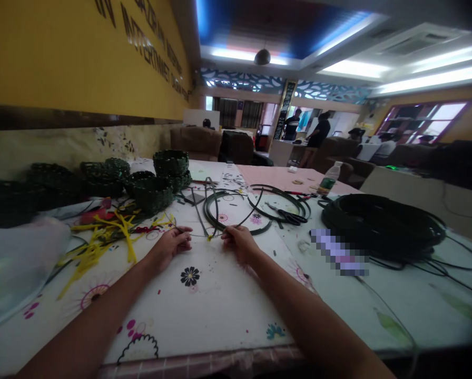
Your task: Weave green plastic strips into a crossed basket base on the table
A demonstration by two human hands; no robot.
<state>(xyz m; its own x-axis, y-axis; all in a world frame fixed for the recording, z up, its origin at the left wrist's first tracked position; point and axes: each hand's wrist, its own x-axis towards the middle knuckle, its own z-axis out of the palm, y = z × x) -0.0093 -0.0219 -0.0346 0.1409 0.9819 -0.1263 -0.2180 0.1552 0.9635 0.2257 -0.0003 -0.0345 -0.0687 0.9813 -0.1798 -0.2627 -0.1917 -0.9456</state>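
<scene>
Fingers (184, 232) pinch a thin strand (204, 236) (table edge (204, 359) nearby).

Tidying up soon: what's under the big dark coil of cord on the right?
The coil rests on the printed tablecloth, loose strands trailing across it. Whatever lies directly beneath the coil is covered and cannot be seen.

Woven baskets (153, 192) were piled beyond the left hand (168, 246). Coiled strapping (382, 226) was laid right of the right hand (241, 243).
</scene>
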